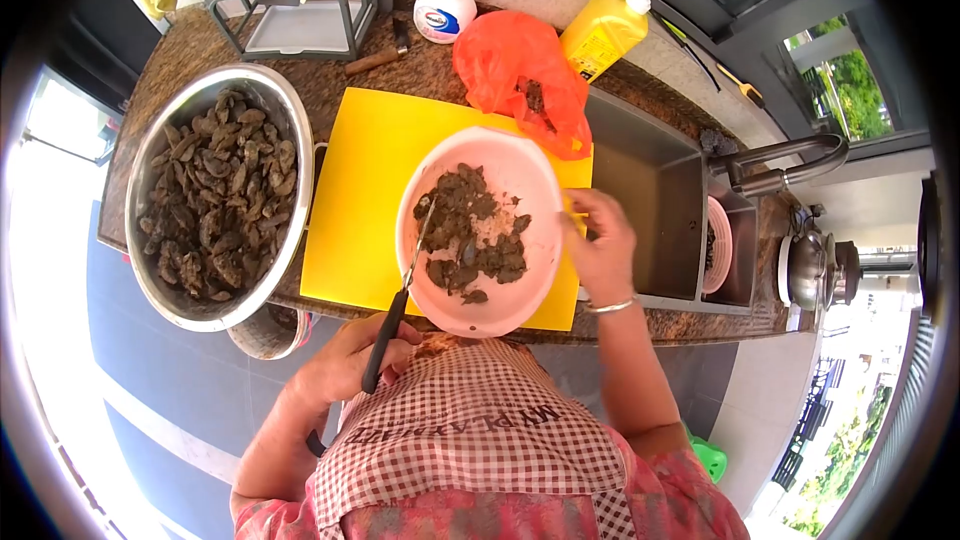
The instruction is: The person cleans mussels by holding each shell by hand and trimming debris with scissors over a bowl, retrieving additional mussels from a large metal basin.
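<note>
A pink plastic basin (535, 175) is over the yellow cutting board (360, 180), close to the apron. Inside the basin are dark, muddy clumps (470, 230) that look like shellfish or shell pieces. My left hand (365, 355) is closed round the black handle of a long tool (388, 338). The tool's narrow metal end reaches over the left side of the basin to the clumps; its exact kind is unclear. My right hand (603, 245) grips the basin's right rim, fingers bent and thumb against the edge.
A big steel bowl (297, 210) of muddy shellfish stands left. Behind are a red plastic bag (515, 50), a soap bottle (444, 12), a yellow bottle (605, 35), a wooden-handled tool (375, 61) and a rack (300, 25). The sink (645, 210) and faucet (785, 165) lie right.
</note>
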The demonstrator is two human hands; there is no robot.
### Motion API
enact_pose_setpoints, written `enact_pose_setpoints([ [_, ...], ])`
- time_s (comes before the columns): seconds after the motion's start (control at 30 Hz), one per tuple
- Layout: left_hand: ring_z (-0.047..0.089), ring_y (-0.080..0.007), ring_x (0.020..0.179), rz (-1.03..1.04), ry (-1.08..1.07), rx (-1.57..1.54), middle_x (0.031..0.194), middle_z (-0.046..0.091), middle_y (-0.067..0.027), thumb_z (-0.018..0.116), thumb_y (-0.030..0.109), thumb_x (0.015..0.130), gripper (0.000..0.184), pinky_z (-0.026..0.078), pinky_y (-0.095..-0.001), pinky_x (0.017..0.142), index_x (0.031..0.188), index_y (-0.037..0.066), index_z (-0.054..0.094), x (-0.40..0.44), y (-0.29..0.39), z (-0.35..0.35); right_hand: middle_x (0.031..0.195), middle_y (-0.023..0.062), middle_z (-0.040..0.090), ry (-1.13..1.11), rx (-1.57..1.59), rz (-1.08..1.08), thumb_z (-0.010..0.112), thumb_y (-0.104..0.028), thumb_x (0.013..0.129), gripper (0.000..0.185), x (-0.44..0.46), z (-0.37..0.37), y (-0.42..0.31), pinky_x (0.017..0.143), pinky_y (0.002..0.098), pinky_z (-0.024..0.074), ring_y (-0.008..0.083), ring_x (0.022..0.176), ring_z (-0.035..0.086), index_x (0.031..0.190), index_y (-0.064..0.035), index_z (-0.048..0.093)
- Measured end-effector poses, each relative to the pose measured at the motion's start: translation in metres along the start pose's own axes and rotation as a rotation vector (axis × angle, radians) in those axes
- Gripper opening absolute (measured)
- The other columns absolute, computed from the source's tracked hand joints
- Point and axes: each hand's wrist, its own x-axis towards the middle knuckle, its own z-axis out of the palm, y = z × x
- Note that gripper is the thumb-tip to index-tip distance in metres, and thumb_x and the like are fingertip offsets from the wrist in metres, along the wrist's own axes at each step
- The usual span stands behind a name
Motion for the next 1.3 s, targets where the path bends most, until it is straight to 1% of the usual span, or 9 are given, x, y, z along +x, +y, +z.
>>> enact_pose_setpoints([
  [0.1,0.06,-0.0138,0.068,-0.016,0.012,0.005,0.079,0.06,-0.0064,0.06,0.021,0.091,0.036,0.05,-0.026,0.062,0.115,-0.007,0.059,0.0,0.003,0.002,0.112,0.0111,0.066,-0.379,0.014,-0.152,0.073,-0.007,0.081,0.032,0.004,0.044,-0.05,0.09,0.0365,0.0512,0.0262,0.101,0.064,0.112,-0.0058,0.067],
  [0.17,0.06,-0.014,0.067,-0.009,0.022,0.0,0.077,0.06,-0.0061,0.059,0.02,0.091,0.036,0.049,-0.0264,0.061,0.115,-0.007,0.058,-0.002,0.004,0.003,0.107,0.0137,0.066,-0.386,-0.046,-0.333,0.073,-0.01,0.078,0.034,0.006,0.072,-0.054,0.092,0.0407,0.0498,0.0346,0.101,0.062,0.111,-0.0046,0.066],
  [0.27,0.06,-0.0145,0.066,-0.005,0.041,-0.009,0.073,0.06,-0.0057,0.059,0.019,0.092,0.034,0.048,-0.0273,0.059,0.115,-0.007,0.057,-0.006,0.002,0.002,0.102,0.0143,0.067,-0.579,-0.205,-0.325,0.072,-0.01,0.076,0.038,0.014,0.088,-0.041,0.092,0.0437,0.0488,0.0375,0.101,0.061,0.112,-0.0044,0.065],
  [0.3,0.059,-0.0143,0.066,-0.014,0.047,-0.004,0.074,0.06,-0.0055,0.059,0.018,0.092,0.034,0.047,-0.0272,0.059,0.114,-0.007,0.058,-0.008,0.003,0.002,0.103,0.0117,0.068,-0.565,-0.237,-0.302,0.071,-0.007,0.08,0.033,0.014,0.086,-0.043,0.088,0.0395,0.0513,0.0291,0.1,0.064,0.112,-0.0019,0.064],
  [0.53,0.061,-0.0135,0.069,-0.011,0.054,0.103,0.078,0.064,-0.0071,0.06,0.024,0.089,0.037,0.049,-0.0276,0.063,0.112,-0.004,0.064,-0.013,-0.006,-0.005,0.119,0.0106,0.065,-0.467,0.963,0.58,0.06,-0.002,0.092,0.033,0.017,0.057,-0.032,0.081,0.0302,0.0568,0.0192,0.101,0.067,0.125,0.0005,0.057],
  [0.67,0.061,-0.0148,0.071,0.078,0.041,0.236,0.079,0.065,-0.008,0.061,0.025,0.089,0.036,0.049,-0.0296,0.064,0.111,-0.004,0.064,-0.008,-0.01,-0.005,0.122,0.0154,0.064,-0.566,1.726,0.567,0.051,0.002,0.094,0.039,0.01,0.047,-0.022,0.083,0.0354,0.0593,0.0254,0.107,0.066,0.132,-0.0061,0.055],
  [0.83,0.059,-0.0121,0.072,0.137,0.037,0.381,0.078,0.063,-0.0054,0.062,0.023,0.09,0.036,0.047,-0.0279,0.064,0.114,-0.004,0.062,-0.009,0.007,0.003,0.13,0.016,0.06,-0.502,1.696,0.542,0.052,-0.002,0.092,0.046,-0.007,0.055,-0.013,0.09,0.0432,0.0562,0.0296,0.115,0.062,0.139,-0.0047,0.049],
  [1.07,0.066,-0.0277,0.079,0.167,0.143,0.74,0.086,0.068,-0.0172,0.063,0.027,0.088,0.034,0.05,-0.0389,0.073,0.108,-0.001,0.064,-0.005,0.003,0.007,0.125,0.0154,0.063,-0.581,1.845,0.711,0.049,0.001,0.094,0.048,-0.012,0.042,-0.038,0.095,0.0471,0.0548,0.0307,0.111,0.065,0.142,0.0012,0.044],
  [1.3,0.065,-0.0374,0.081,0.106,0.219,0.843,0.086,0.066,-0.0224,0.062,0.034,0.088,0.038,0.05,-0.0435,0.074,0.103,-0.001,0.063,-0.01,0.006,0.01,0.118,0.0113,0.064,-0.403,1.339,0.639,0.056,0.001,0.095,0.037,-0.023,0.046,-0.034,0.09,0.0387,0.0584,0.0221,0.107,0.065,0.132,-0.0008,0.053],
])
